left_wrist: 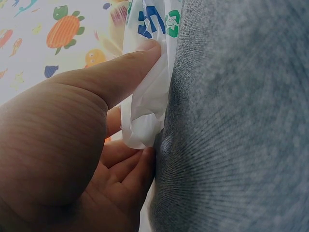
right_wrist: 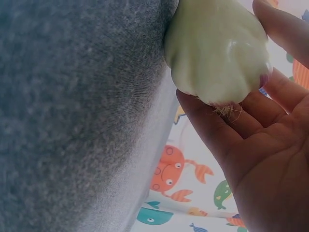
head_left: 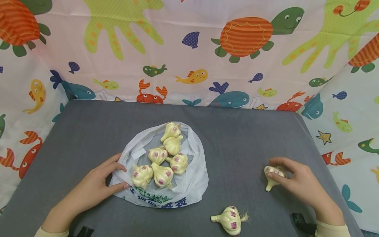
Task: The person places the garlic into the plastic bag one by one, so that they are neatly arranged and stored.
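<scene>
A white plastic bag with blue and green print sits left of centre in the head view, its mouth spread wide. Several garlic bulbs lie inside it. My left hand holds the bag's left edge; the left wrist view has the thumb over the plastic and the fingers behind it. At the right, my right hand grips one garlic bulb between thumb and fingers, its stem toward me. The right wrist view shows this bulb close against the grey cloth, roots toward the palm.
Another garlic bulb lies on the grey cloth-covered table near the front, between the bag and my right hand. A curtain printed with sea animals surrounds the table's back and sides.
</scene>
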Motion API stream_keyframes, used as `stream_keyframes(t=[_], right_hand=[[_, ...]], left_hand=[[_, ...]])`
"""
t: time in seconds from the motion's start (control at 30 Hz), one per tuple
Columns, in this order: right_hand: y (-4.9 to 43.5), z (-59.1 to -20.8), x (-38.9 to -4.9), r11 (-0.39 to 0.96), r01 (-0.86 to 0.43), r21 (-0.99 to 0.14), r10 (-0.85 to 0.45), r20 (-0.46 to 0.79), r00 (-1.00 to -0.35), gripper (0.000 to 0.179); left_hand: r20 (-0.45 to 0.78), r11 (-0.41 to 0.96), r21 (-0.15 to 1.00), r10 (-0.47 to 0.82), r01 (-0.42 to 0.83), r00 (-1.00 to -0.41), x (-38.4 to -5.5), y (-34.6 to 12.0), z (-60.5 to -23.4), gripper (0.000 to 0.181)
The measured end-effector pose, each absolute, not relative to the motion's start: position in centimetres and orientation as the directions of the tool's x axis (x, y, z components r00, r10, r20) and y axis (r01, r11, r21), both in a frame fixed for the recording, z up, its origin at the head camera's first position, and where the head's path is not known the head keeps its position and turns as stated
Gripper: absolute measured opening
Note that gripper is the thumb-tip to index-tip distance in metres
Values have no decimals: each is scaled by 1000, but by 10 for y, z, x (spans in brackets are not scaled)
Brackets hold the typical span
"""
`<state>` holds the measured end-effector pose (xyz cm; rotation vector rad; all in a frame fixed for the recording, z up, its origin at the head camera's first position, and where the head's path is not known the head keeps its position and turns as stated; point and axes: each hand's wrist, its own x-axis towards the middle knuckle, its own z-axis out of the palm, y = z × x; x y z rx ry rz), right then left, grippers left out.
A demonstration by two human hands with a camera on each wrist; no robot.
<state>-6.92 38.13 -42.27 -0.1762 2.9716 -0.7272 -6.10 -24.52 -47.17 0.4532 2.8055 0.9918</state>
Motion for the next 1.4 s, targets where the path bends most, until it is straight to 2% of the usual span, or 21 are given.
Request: stream_keyframes(t=[0.3, 0.63, 1.23, 1.4], right_hand=[[378, -420, -73, 883, -127, -451, -154, -24, -988, 40], [365, -411, -84, 855, -228, -465, -230, 54, -972, 36], [327, -401, -109, 817, -291, -498, -318, 32, -947, 36], [317, -398, -116, 796, -331, -507, -351, 58, -934, 35]], left_hand=[[-39, 735, 638, 327, 228, -944, -62, -245, -471, 44], [-51, 739, 637, 325, 220, -944, -62, -247, -471, 44], [-35, 738, 635, 323, 228, -946, -61, -247, -471, 44], [-35, 735, 637, 328, 232, -944, -61, -246, -471, 43]])
